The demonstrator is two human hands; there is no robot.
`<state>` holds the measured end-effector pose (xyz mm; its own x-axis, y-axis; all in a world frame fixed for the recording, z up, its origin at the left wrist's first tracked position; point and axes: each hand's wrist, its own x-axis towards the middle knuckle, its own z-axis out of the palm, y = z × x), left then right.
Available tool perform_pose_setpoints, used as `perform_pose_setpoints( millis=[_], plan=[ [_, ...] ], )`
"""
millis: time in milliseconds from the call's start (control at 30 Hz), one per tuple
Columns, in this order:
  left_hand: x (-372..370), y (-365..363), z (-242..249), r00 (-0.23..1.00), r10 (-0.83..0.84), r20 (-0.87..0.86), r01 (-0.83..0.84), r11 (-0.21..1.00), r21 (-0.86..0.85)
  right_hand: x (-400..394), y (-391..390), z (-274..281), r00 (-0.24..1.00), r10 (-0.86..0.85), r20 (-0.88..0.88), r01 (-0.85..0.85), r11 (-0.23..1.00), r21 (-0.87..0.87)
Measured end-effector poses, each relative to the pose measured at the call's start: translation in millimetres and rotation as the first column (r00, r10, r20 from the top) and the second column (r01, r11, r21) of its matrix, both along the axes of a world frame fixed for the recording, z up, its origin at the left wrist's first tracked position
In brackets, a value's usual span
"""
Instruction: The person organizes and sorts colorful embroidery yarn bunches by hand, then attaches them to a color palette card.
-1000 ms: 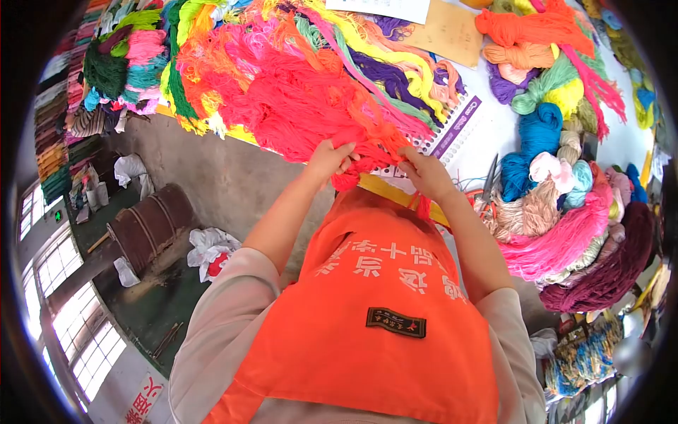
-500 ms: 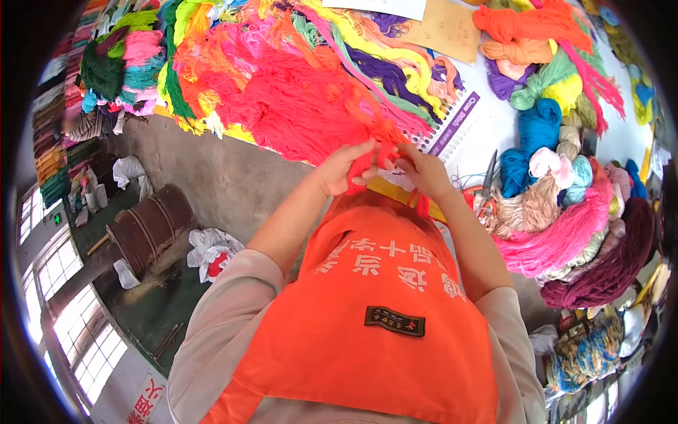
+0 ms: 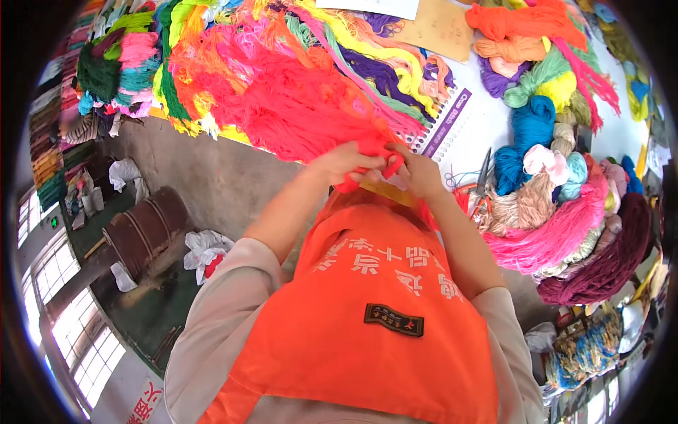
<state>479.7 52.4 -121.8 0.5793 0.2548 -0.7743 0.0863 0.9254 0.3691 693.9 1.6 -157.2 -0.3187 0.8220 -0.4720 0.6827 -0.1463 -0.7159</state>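
Observation:
A large bundle of red thread (image 3: 304, 106) spreads over the table's near edge, its gathered end at my fingers. My left hand (image 3: 345, 164) is closed on that end, fingers curled round the strands. My right hand (image 3: 418, 174) pinches a loop of the same thread just to the right, close to the left fingertips. Some strands hang below the right hand. Exactly how the strands cross between the fingers is partly hidden.
Scissors (image 3: 483, 177) lie right of my hands beside skeins of blue yarn (image 3: 533, 121) and pink yarn (image 3: 547, 244). A spiral-bound sheet (image 3: 448, 121) and a brown envelope (image 3: 439, 30) are behind. A rusty drum (image 3: 147, 230) stands on the floor at left.
My fingers have shifted on the gathered red thread; the left hand is turned further over it, and a loop now shows at the right fingertips. The view has moved slightly.

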Motion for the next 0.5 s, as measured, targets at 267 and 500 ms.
perform_pose_setpoints(
  millis=[267,500],
  plan=[
    [-144.4,20.0,29.1,0.591,0.681,0.432,-0.727,0.682,-0.08,-1.8,-3.2,-5.0,1.0,-0.02,-0.024,0.02,1.0,0.022],
    [-57.5,16.4,67.1,0.614,0.709,-0.348,-0.353,0.641,0.682,-2.7,-17.1,4.3,0.992,-0.118,-0.043,0.118,0.993,0.008]
  ],
)
